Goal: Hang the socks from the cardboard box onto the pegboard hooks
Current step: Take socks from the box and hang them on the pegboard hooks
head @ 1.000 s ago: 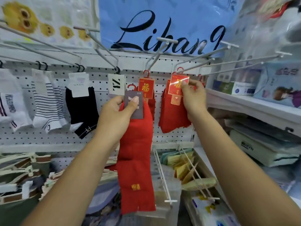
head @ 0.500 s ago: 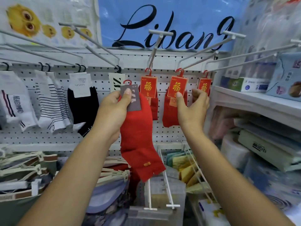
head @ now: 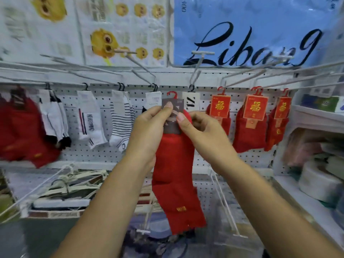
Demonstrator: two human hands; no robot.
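Soft red sock point(head: 176, 175), grey card tag point(head: 172, 118), centre frame. Left hand point(head: 149, 131) and right hand point(head: 201, 131) both pinch the tag, arms raised.

Red sock point(head: 176, 174) in left hand point(head: 149, 133) and right hand point(head: 202, 133).

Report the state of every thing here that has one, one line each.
Red sock, hanging from its grey card, off any peg.
Grey card, pinched by both hands.
Left hand, pinches the card's top.
Right hand, pinches the card's side.
Red gold-card socks, hung on pegs at right.
Striped socks, hung on a peg.
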